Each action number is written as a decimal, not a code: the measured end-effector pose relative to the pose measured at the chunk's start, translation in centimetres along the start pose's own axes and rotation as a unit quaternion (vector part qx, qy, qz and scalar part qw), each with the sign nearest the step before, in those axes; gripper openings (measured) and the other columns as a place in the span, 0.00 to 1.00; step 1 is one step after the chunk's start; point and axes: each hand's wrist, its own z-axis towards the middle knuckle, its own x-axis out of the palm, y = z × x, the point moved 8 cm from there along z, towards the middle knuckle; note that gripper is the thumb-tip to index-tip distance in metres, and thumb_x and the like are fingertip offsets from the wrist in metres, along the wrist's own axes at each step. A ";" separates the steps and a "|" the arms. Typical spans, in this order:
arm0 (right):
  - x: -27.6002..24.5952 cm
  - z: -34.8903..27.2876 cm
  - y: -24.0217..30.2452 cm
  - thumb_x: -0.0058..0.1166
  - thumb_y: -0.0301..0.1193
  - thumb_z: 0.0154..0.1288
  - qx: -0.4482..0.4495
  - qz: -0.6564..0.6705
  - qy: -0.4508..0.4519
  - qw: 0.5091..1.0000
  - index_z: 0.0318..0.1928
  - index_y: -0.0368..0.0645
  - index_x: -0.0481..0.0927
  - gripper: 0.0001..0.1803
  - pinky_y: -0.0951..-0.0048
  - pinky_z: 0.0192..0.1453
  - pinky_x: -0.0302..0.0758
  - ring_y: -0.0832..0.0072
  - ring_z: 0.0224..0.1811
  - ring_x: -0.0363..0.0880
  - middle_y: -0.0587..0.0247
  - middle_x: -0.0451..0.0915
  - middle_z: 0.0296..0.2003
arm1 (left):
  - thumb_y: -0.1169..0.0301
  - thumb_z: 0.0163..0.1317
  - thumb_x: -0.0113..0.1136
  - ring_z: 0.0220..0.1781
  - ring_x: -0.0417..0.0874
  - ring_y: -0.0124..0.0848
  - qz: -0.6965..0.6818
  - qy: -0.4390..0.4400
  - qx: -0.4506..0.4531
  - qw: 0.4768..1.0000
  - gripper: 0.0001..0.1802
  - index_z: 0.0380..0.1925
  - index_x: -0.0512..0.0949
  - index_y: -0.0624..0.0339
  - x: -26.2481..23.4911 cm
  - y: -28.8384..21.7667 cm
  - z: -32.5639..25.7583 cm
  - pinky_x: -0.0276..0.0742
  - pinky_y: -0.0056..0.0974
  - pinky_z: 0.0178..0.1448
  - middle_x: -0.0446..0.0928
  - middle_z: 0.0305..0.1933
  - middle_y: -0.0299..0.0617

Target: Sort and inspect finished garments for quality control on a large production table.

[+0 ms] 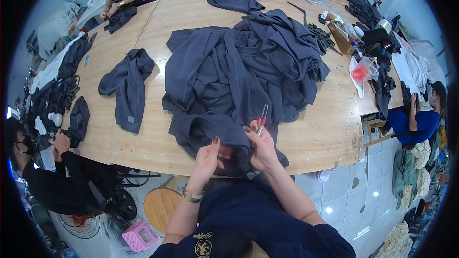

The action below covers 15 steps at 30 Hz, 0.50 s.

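Observation:
A large heap of dark grey-blue garments [224,67] lies on the wooden table in front of me. At its near edge, one dark garment [215,131] with a gathered waistband is between my hands. My left hand [206,160] holds this garment's near edge, its fingers partly hidden by the cloth. In my right hand [263,150] is a pair of red-handled thread snips [262,121], blades pointing away from me. The lower fingers of that hand are against the bunched cloth beside the left hand.
A folded dark garment [130,88] lies left of the heap. Co-workers handle dark cloth at the far side, left and right. A plastic bag with something red [362,70] and tools lie at the table's right. A round wooden stool [164,209] stands below the near edge.

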 end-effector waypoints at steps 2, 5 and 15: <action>-0.3 0.3 -0.3 0.51 0.20 0.62 0.009 -0.037 0.017 0.999 0.33 0.48 0.62 0.11 0.86 0.37 0.63 0.89 0.31 0.66 0.75 0.68 0.28 | 0.54 0.69 0.43 0.27 0.74 0.22 -0.139 -0.007 -0.045 0.989 0.22 0.31 0.77 0.61 0.0 1.1 0.3 0.67 0.25 0.23 0.80 0.32 0.39; 0.6 0.2 0.4 0.51 0.20 0.62 -0.014 -0.122 0.075 0.990 0.33 0.47 0.61 0.12 0.86 0.37 0.62 0.89 0.32 0.65 0.73 0.68 0.29 | 0.59 0.68 0.48 0.27 0.73 0.21 -0.313 -0.027 -0.064 0.947 0.14 0.34 0.76 0.57 0.4 1.1 0.8 0.65 0.23 0.23 0.79 0.35 0.36; 1.0 0.2 3.3 0.59 0.21 0.52 -0.207 -0.460 0.063 0.861 0.33 0.43 0.59 0.19 0.77 0.42 0.67 0.77 0.34 0.69 0.63 0.70 0.32 | 0.65 0.70 0.42 0.54 0.76 0.34 -0.517 0.048 0.037 0.854 0.13 0.48 0.71 0.58 1.0 -4.4 -0.2 0.75 0.44 0.57 0.76 0.47 0.42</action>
